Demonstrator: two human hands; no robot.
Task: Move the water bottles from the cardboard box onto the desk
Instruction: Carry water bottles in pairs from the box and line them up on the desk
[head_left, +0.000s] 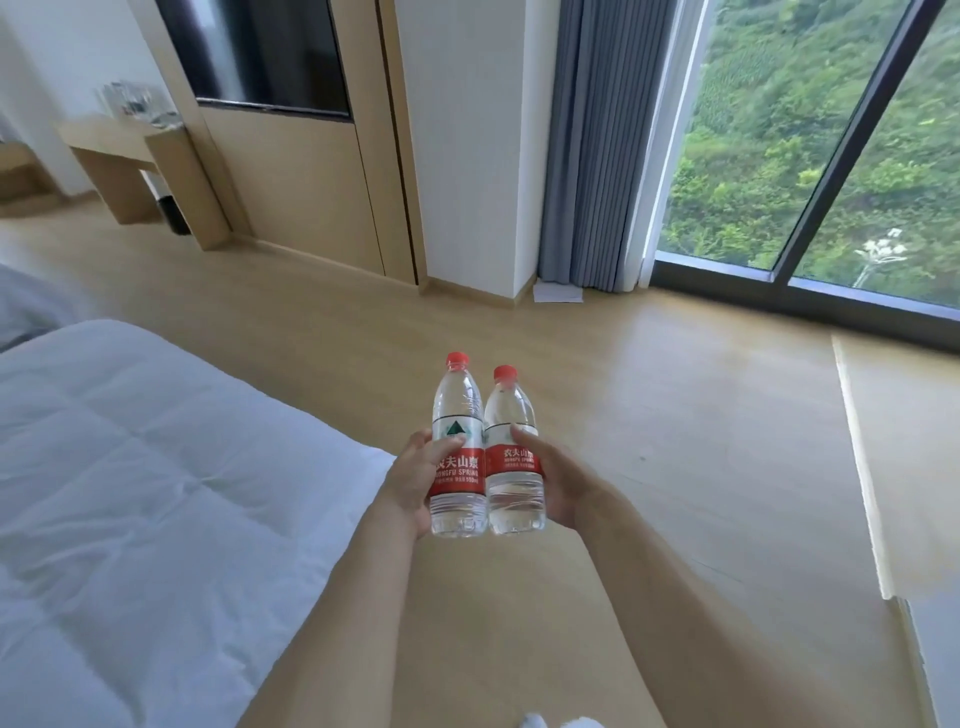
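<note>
A white quilted bed (135, 467) is occupying the left foreground. Light wood flooring (649, 415) is extending to a floor-to-ceiling window (810, 156), which is showing green hillside. Grey curtains (608, 140) are hanging beside a white pillar (472, 145). A sheet of paper (557, 292) is lying at the curtain's foot.

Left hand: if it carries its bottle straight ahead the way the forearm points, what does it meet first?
Probably nothing close: ahead of the left hand and its bottle lies bare floor, then the white wall column. Depth is unclear.

Two water bottles (459, 452) (514, 462), two hands (415, 478) (558, 483), one bed (130, 467), one desk (119, 140).
</note>
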